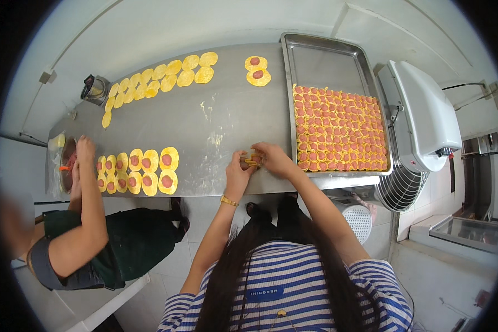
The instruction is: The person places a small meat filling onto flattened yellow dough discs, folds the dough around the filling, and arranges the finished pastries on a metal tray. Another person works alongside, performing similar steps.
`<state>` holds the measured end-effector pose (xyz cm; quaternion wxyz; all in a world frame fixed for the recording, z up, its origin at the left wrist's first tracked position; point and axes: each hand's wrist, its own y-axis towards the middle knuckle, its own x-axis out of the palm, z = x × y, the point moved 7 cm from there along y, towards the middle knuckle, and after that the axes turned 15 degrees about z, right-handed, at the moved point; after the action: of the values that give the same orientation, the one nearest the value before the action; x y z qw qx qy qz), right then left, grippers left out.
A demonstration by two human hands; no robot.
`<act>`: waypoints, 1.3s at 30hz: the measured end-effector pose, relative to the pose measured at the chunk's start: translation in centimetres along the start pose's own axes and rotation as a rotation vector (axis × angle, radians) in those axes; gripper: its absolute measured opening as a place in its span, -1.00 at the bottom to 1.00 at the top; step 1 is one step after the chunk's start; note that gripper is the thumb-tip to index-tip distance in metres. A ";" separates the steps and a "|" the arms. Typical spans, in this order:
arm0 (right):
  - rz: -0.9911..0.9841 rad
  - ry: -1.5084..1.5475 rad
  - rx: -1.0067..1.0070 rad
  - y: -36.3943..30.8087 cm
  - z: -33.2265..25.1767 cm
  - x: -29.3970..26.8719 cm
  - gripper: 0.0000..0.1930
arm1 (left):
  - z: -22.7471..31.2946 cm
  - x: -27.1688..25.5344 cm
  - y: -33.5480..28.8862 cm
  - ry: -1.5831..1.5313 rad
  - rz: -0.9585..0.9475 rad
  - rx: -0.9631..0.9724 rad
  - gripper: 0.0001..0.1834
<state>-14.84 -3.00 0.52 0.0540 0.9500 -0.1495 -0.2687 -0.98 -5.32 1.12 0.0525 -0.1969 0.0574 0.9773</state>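
Steel table (166, 119), left hand (238, 173) and right hand (275, 159) closed on yellow wrapper (252, 161), blue lettered shirt patch (264, 293)

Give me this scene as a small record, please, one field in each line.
hands: left hand and right hand together hold a small yellow wrapper
table: metal, white powder marks
tray: metal, right of hands; rows of folded pieces show pink filling
plain wrappers: far side, left
flat filled wrappers: near left, plus two left of the tray's far part
co-worker: at left, hands at a bowl
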 end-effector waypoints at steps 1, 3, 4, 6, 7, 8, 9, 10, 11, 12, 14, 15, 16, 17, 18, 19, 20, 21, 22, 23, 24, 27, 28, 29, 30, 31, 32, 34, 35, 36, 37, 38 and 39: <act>0.032 -0.032 -0.060 0.0 -0.2 -0.4 -0.66 | 0.1 0.1 -0.1 0.013 -0.034 0.023 -0.67; 0.025 -0.116 -0.129 -0.1 -0.1 -0.7 -0.67 | -0.2 -0.1 -0.2 0.028 -0.104 0.054 -0.66; -0.015 -0.167 -0.138 -0.3 0.1 -0.5 -0.67 | -0.4 -0.2 -0.2 0.041 -0.127 0.076 -0.66; -0.050 -0.204 -0.116 -0.7 0.6 -0.3 -0.69 | -1.0 -0.1 -0.4 0.051 -0.188 0.054 -0.66; -0.045 -0.189 -0.087 -0.8 0.8 -0.2 -0.72 | -0.8 -0.1 -0.4 0.071 -0.188 0.119 -0.68; -0.044 -0.168 -0.066 -0.8 0.8 0.0 -0.74 | -0.7 0.1 -0.1 0.096 -0.197 0.150 -0.71; -0.035 -0.165 -0.041 -0.6 0.8 0.2 -0.77 | -0.6 0.4 0.1 0.114 -0.215 0.159 -0.73; -0.029 -0.157 -0.022 -0.4 0.8 0.3 -0.79 | -0.6 0.6 0.3 0.125 -0.215 0.148 -0.74; -0.027 -0.159 0.012 -0.3 0.8 0.4 -0.81 | -0.7 0.8 0.5 0.127 -0.225 0.113 -0.75; -0.029 -0.137 0.009 -0.2 0.5 0.5 -0.81 | -0.8 1.0 0.5 0.128 -0.234 0.078 -0.76; -0.035 -0.105 0.026 0.0 0.1 0.5 -0.81 | -0.3 1.1 0.6 0.229 -0.216 0.154 -0.76; -0.009 -0.091 0.022 -0.1 -0.1 0.2 -0.82 | -0.1 1.1 0.7 0.269 -0.213 0.178 -0.76; 0.020 -0.068 0.009 -0.2 -0.3 -0.2 -0.82 | -0.1 1.1 0.6 0.272 -0.212 0.190 -0.76; 0.048 -0.043 -0.003 -0.4 -0.4 -0.5 -0.82 | -0.2 1.0 0.5 0.266 -0.216 0.188 -0.75; 0.064 -0.085 -0.027 -0.6 -0.4 -0.8 -0.80 | -0.3 1.0 0.5 0.260 -0.219 0.186 -0.74; 0.078 -0.128 -0.049 -0.8 -0.4 -1.1 -0.79 | -0.3 0.9 0.6 0.190 -0.203 0.181 -0.74; 0.100 -0.174 -0.063 -1.0 -0.3 -1.3 -0.77 | -0.4 0.8 0.6 0.120 -0.188 0.176 -0.73; 0.069 -0.159 -0.047 -1.0 0.0 -0.9 -0.75 | -0.6 0.8 0.6 0.049 -0.179 0.141 -0.73; 0.045 -0.149 -0.024 -1.0 0.2 -0.5 -0.73 | -0.7 1.0 0.5 0.048 -0.183 0.150 -0.72; 0.008 -0.148 0.033 -1.0 0.6 -0.1 -0.72 | -0.9 1.3 0.5 0.046 -0.192 0.132 -0.71; 0.009 -0.119 0.018 -0.8 0.5 0.0 -0.71 | -1.1 1.6 0.6 0.039 -0.207 0.101 -0.70; 0.051 -0.074 0.029 -0.6 0.3 -0.2 -0.72 | -1.0 1.7 0.7 0.140 -0.184 0.143 -0.71; 0.118 -0.064 -0.001 -0.6 0.0 -0.7 -0.74 | -1.0 1.7 0.7 0.127 -0.178 0.121 -0.71; 0.183 -0.054 -0.032 -0.8 -0.3 -1.2 -0.76 | -1.1 1.6 0.7 0.114 -0.171 0.099 -0.71; 0.179 -0.130 -0.022 -1.1 -0.3 -1.3 -0.76 | -1.2 1.5 0.7 0.100 -0.162 0.075 -0.71; 0.175 -0.207 -0.012 -1.3 -0.1 -1.3 -0.75 | -1.0 1.5 0.8 0.067 -0.160 0.097 -0.71; 0.164 -0.293 0.020 -1.4 0.2 -1.3 -0.75 | -0.8 1.5 0.8 0.035 -0.160 0.118 -0.71; 0.111 -0.277 0.040 -1.4 0.5 -0.7 -0.71 | -0.8 1.7 0.9 0.001 -0.169 0.112 -0.71; 0.086 -0.266 0.063 -1.1 0.8 -0.4 -0.69 | -0.9 2.0 1.0 -0.001 -0.176 0.086 -0.71; 0.076 -0.217 0.079 -0.8 1.0 -0.3 -0.68 | -1.2 2.3 1.0 -0.018 -0.191 0.038 -0.71; 0.070 -0.159 0.101 -0.5 1.1 -0.2 -0.68 | -1.1 2.4 1.1 0.008 -0.179 0.055 -0.71; 0.071 -0.092 0.139 -0.3 1.3 -0.2 -0.68 | -1.1 2.5 1.2 0.022 -0.175 0.050 -0.72; 0.090 -0.123 0.065 -0.1 0.8 -0.2 -0.70 | -1.1 2.5 1.3 0.034 -0.172 0.046 -0.72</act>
<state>-15.40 -2.84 -0.04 0.0261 0.9253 -0.2039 -0.3187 -3.07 -6.52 -0.75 0.1398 -0.2166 0.0635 0.9641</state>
